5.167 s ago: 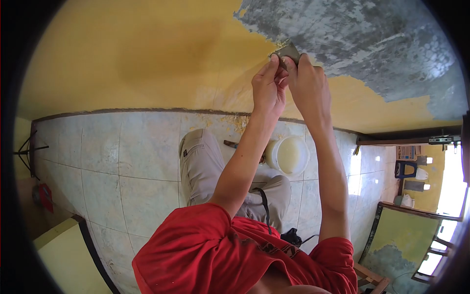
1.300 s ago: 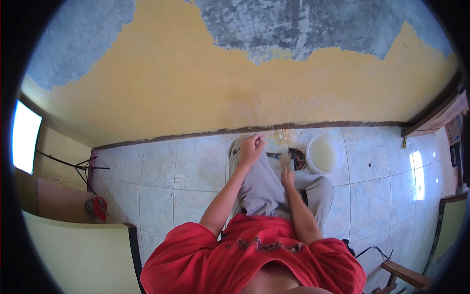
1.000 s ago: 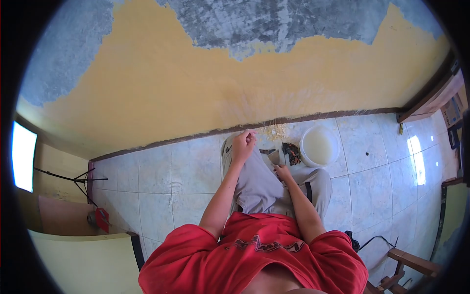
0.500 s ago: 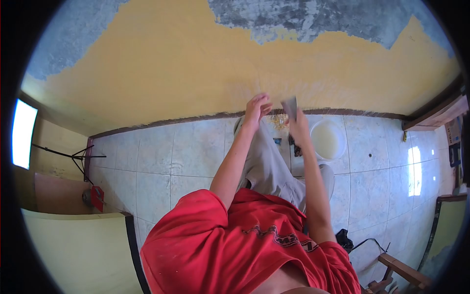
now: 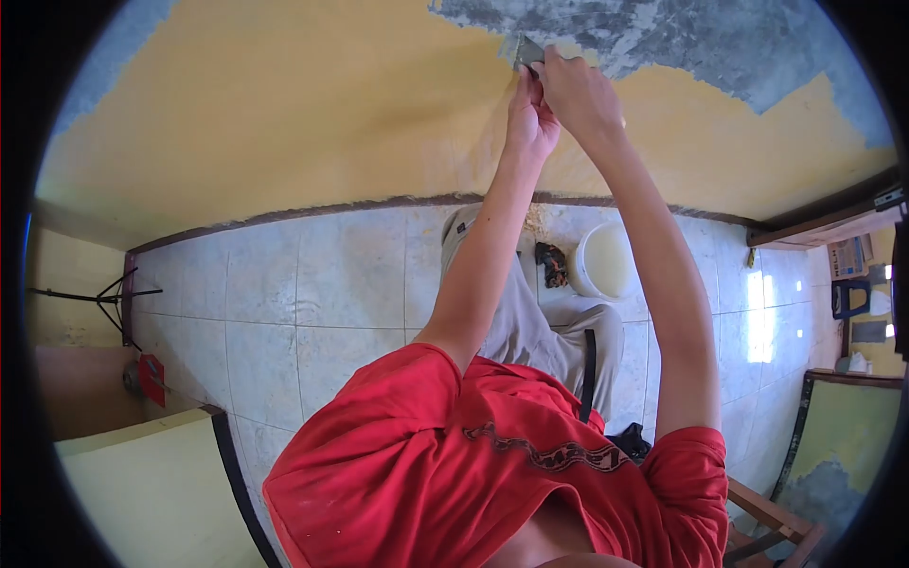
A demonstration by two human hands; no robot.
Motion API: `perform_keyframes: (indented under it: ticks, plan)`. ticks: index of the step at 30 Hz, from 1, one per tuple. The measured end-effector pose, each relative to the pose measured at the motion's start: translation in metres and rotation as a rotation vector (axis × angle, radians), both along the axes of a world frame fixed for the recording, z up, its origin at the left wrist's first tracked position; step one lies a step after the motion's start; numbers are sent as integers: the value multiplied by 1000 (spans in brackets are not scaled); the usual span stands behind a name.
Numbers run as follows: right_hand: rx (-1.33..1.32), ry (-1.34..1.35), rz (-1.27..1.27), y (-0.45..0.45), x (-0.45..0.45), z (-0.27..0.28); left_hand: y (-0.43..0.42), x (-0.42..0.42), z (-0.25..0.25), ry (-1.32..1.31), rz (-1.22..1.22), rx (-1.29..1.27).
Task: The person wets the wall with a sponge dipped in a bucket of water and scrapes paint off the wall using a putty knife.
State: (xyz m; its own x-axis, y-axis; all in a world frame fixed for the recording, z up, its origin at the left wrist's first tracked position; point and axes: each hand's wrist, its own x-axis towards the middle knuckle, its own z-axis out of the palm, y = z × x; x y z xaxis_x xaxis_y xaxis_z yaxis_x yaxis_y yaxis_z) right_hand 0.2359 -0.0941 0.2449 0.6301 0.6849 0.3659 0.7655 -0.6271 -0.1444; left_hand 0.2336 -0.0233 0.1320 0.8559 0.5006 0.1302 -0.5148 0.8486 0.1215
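Observation:
Against the yellow wall (image 5: 312,104), a flat grey scraper blade (image 5: 528,52) meets the ragged edge of the bare grey patch (image 5: 653,38). My right hand (image 5: 579,93) is closed round the scraper from the right. Just left of it, my left hand (image 5: 533,118) has its thumb and fingers on the lower part of the blade. The scraper's handle is hidden by the hands. Far below them on the floor, a white bucket (image 5: 604,265) with pale contents stands beside a dark, crumpled cloth-like item (image 5: 551,265). Yellow flakes (image 5: 535,220) lie at the wall's foot.
My bent legs (image 5: 521,322) rest on the tiled floor (image 5: 350,275). A black stand (image 5: 109,298) and a red object (image 5: 151,379) are at the left. A pale panel (image 5: 151,483) fills the lower left. Wooden furniture (image 5: 772,516) stands at the lower right, a blue stool (image 5: 850,298) farther back.
Both hands have risen from near the legs and floor to the wall patch. The scraper, raised in my right hand half a second ago, now touches the wall, with my left hand on it too.

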Motion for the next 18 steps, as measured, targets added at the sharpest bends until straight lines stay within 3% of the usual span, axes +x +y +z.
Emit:
perform_keyframes:
  ticks: [5,7,11,18]
  plan:
    - [43,35,-29,1,0,-3,18,3,-11,-19,45,-2]
    - [99,64,-25,6,10,-20,20,-8,-5,115,167,132]
    - [244,137,-6,12,11,-28,21,-20,5,209,205,108]
    - [159,183,-164,18,-8,-19,24,-23,3,236,170,104]
